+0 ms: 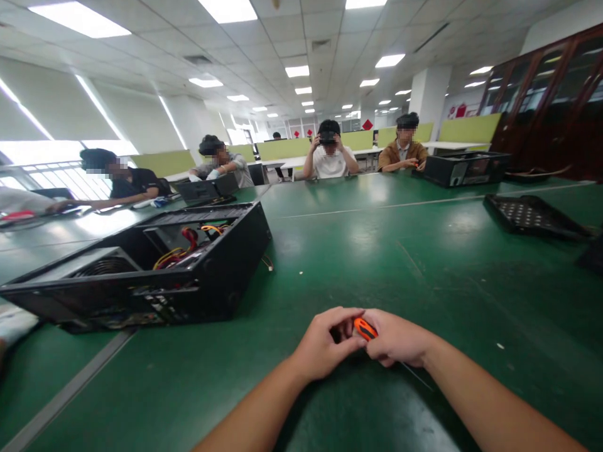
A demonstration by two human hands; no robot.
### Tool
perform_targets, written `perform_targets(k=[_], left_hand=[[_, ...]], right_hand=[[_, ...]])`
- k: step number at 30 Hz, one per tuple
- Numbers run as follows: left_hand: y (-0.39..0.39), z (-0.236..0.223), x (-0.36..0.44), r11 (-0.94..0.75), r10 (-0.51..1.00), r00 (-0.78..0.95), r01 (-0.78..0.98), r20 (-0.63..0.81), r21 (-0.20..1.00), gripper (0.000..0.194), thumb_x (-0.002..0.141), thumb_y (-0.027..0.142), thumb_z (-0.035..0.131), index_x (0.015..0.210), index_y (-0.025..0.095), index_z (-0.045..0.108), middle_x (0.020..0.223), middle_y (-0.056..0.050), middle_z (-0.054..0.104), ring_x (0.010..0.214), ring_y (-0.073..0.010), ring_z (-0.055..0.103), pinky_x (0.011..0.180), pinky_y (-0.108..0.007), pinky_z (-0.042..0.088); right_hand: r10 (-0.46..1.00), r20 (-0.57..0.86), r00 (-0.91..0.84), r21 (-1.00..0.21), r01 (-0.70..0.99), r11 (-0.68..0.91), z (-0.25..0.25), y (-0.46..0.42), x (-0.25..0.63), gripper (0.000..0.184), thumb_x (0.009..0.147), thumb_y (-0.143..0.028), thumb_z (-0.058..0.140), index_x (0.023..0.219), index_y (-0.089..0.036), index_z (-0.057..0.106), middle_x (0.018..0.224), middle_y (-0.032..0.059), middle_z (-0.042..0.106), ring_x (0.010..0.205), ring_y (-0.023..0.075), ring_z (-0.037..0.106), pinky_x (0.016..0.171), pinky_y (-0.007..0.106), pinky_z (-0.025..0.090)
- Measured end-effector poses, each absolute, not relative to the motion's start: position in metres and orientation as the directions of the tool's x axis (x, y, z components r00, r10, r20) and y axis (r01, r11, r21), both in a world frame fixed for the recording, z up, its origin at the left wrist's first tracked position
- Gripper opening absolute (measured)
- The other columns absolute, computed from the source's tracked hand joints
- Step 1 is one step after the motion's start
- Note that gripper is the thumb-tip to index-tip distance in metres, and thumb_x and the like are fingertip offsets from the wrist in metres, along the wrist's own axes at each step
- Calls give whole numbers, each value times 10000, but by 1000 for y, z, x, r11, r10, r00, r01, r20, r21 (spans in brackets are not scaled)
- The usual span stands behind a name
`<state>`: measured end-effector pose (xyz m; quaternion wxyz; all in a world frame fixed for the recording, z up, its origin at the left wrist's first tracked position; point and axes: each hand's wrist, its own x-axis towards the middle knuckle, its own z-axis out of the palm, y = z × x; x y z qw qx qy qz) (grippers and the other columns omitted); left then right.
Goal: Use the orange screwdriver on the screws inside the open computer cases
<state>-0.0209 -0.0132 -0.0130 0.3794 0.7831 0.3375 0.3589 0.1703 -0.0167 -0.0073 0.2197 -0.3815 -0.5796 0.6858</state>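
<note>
Both of my hands meet low over the green table (377, 251), near its front edge. My right hand (398, 339) is closed round an orange and black screwdriver handle (364, 328); a thin shaft seems to run out below the wrist. My left hand (325, 345) has its fingers curled and pinched against the same handle from the left. An open black computer case (141, 270) lies on its side to my left, with red and yellow wires showing inside; neither hand touches it.
A black perforated side panel (532, 216) lies at the right. Another computer case (464, 168) stands at the far right, one more (207, 188) at the far left. Several people sit along the far side. A small screw-like speck (500, 346) lies near my right arm.
</note>
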Motion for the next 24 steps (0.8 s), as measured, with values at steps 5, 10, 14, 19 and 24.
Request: perform_targets(k=[5, 10, 14, 19, 24], left_hand=[[-13, -12, -22, -460, 808, 504, 216, 305, 861, 247, 798, 328, 741, 999, 186, 729, 801, -44, 648, 706, -157, 545, 682, -293, 437], [-14, -9, -22, -361, 839, 505, 238, 202, 902, 227, 790, 327, 740, 948, 170, 691, 816, -29, 624, 696, -143, 536, 648, -267, 429], [-15, -4, -22, -348, 851, 481, 220, 209, 911, 204, 773, 329, 750, 885, 166, 700, 821, -26, 612, 703, -139, 540, 645, -255, 426], [-7, -8, -26, -134, 986, 91, -72, 141, 988, 297, 776, 433, 734, 854, 173, 615, 651, 30, 587, 543, -98, 508, 552, -217, 397], [12, -16, -43, -137, 978, -177, -159, 108, 978, 349, 861, 543, 592, 914, 204, 526, 615, 78, 500, 485, -69, 480, 498, -183, 355]], right_hand=[[735, -286, -614, -953, 107, -282, -5, -21, 168, 999, 526, -94, 517, 1487, -246, 290, 903, -44, 501, 438, 5, 354, 374, 150, 276], [720, -269, -640, -948, 45, -315, -6, -23, 167, 1121, 536, -60, 528, 1561, -267, 122, 847, -59, 491, 425, 3, 324, 369, 148, 253], [725, -240, -646, -951, 7, -308, -5, -22, 166, 1124, 566, -50, 584, 1560, -276, 110, 831, -59, 508, 458, 28, 373, 378, 152, 284], [719, -240, -652, -957, 35, -288, -7, -16, 168, 539, 786, -319, 670, 1289, -171, 547, 685, -51, 510, 451, 55, 374, 396, 181, 332], [785, -235, -574, -970, 82, -230, -18, -7, 171, 408, 920, -472, 475, 1095, -133, 620, 539, -75, 419, 409, 68, 290, 395, 191, 310]])
